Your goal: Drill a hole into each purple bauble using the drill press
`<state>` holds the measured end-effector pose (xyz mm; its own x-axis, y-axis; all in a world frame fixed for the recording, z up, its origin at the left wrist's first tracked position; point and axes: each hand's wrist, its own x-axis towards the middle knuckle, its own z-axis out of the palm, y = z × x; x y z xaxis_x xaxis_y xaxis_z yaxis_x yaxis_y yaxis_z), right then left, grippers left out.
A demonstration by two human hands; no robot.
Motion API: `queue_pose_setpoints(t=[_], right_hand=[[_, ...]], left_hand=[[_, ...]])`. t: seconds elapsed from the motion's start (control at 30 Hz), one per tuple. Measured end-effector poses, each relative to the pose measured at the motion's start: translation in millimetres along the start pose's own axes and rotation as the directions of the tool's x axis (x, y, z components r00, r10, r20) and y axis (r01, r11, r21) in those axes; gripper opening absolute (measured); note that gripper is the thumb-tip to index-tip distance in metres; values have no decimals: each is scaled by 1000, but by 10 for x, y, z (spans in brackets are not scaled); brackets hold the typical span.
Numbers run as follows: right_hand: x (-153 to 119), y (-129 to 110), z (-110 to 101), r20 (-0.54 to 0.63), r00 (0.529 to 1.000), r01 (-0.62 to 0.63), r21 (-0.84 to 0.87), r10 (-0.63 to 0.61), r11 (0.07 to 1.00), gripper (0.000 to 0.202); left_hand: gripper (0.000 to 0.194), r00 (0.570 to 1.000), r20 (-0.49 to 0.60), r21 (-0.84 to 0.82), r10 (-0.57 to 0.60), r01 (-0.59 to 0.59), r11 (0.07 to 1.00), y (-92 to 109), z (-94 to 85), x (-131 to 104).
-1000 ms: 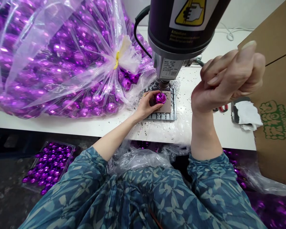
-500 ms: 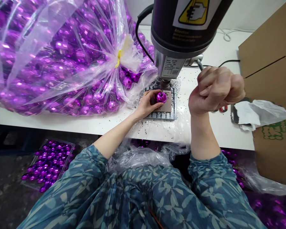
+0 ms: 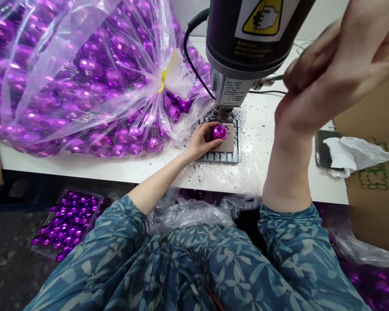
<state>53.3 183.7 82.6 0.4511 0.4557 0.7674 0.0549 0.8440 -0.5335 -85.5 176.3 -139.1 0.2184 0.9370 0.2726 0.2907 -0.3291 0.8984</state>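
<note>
Under the bit of a drill press [image 3: 243, 56], a shiny purple faceted ball [image 3: 220, 132] rests on a brown square board [image 3: 227, 146]. My left hand [image 3: 201, 141] grips the ball from its left side, thumb in front and fingers behind. The board lies on the machine's grooved metal base [image 3: 214, 159]. High on the right, close to the camera, my right hand [image 3: 343, 65] is closed around the press's feed lever [image 3: 274, 78]. The lever's grip end is hidden inside that hand.
A big clear bag of purple balls [image 3: 94, 86], tied with yellow, fills the left of the white table [image 3: 84, 169]. Dark shavings are scattered around the base. A phone [image 3: 324, 149], a crumpled tissue [image 3: 352, 151] and a cardboard box [image 3: 372, 216] are at right. Lower left sits a tray of purple balls [image 3: 66, 220].
My right hand has swung upward and toward the camera with the feed lever. My left hand and the ball have stayed in place under the bit.
</note>
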Motion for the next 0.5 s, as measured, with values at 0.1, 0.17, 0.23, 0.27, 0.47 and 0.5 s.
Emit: queue_pose_setpoints(t=[0.1, 0.17, 0.23, 0.27, 0.47, 0.5], right_hand=[[236, 10, 123, -43, 985, -168, 0, 168, 986, 45], [316, 35, 154, -57, 966, -256, -65, 253, 964, 46], [347, 63, 160, -36, 956, -294, -113, 292, 949, 44], [351, 79, 158, -32, 953, -304, -112, 303, 946, 43], [335, 175, 135, -43, 981, -187, 44, 189, 981, 37], [330, 176, 128, -46, 985, -165, 53, 167, 985, 38]], left_hand=[[57, 998, -37, -40, -59, 57, 998, 74, -28, -29], [55, 993, -89, -31, -77, 74, 997, 208, -130, -102], [48, 998, -38, -3, -48, 48, 999, 406, -300, -251], [44, 998, 66, 8, -22, 22, 1000, 515, -394, -360], [45, 634, 748, 402, -194, -201, 893, 891, -612, -1273], [44, 641, 733, 474, -229, -239, 848, 887, -599, -1372]])
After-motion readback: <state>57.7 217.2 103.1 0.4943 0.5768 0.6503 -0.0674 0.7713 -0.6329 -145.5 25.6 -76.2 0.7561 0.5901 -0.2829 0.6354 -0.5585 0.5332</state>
